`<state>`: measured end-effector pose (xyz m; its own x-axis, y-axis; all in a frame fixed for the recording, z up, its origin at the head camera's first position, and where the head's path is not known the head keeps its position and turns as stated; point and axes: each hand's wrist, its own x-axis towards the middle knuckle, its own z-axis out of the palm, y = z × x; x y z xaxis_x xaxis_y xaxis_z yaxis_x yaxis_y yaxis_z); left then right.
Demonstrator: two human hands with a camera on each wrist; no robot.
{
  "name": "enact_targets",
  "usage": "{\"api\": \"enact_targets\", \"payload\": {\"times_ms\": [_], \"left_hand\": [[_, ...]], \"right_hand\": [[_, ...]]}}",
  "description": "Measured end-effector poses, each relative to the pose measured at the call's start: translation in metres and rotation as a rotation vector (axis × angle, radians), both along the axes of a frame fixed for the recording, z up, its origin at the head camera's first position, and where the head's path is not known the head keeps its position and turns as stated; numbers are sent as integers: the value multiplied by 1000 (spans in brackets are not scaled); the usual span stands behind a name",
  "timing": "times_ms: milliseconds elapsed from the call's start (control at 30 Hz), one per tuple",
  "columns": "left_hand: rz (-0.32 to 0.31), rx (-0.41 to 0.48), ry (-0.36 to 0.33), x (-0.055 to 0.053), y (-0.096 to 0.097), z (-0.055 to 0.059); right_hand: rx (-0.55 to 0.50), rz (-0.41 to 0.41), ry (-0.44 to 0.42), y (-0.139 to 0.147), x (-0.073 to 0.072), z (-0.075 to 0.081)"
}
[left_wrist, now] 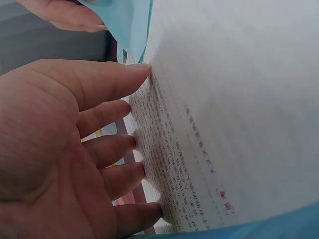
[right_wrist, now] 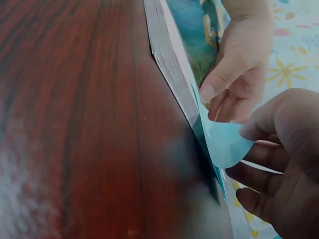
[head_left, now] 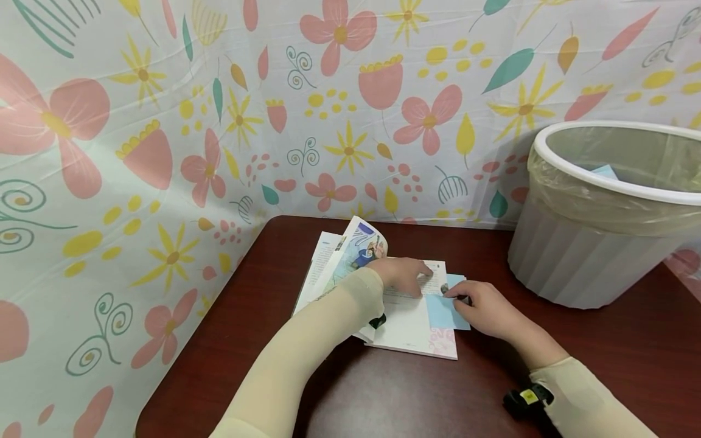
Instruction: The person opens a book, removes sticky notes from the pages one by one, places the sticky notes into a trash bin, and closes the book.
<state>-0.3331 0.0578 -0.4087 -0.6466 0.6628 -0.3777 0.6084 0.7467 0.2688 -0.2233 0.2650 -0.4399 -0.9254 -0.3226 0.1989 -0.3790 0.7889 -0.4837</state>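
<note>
An open book (head_left: 402,331) with printed pages lies on the table, and a picture page (head_left: 358,252) curls up on its left. My left hand (head_left: 402,274) rests on the right-hand page, its fingertips pressing the printed text in the left wrist view. At the page's right edge, my right hand (head_left: 487,307) pinches a light-blue sheet of paper (right_wrist: 227,144) between thumb and fingers. That sheet bends up from the book's edge in the right wrist view. More light-blue paper (head_left: 456,281) shows just behind it, partly covered by the right fingers.
A grey waste bin (head_left: 580,255) with a plastic liner and white rim stands at the table's back right; a bit of light-blue paper (head_left: 605,172) shows inside. The dark red-brown table (head_left: 383,395) backs onto a flower-patterned curtain (head_left: 219,121).
</note>
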Motion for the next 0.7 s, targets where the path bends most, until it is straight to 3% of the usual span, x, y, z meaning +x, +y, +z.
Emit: {"api": "enact_targets", "payload": {"times_ms": [700], "left_hand": [[15, 2, -13, -1, 0, 0]], "right_hand": [[-61, 46, -50, -1, 7, 7]]}}
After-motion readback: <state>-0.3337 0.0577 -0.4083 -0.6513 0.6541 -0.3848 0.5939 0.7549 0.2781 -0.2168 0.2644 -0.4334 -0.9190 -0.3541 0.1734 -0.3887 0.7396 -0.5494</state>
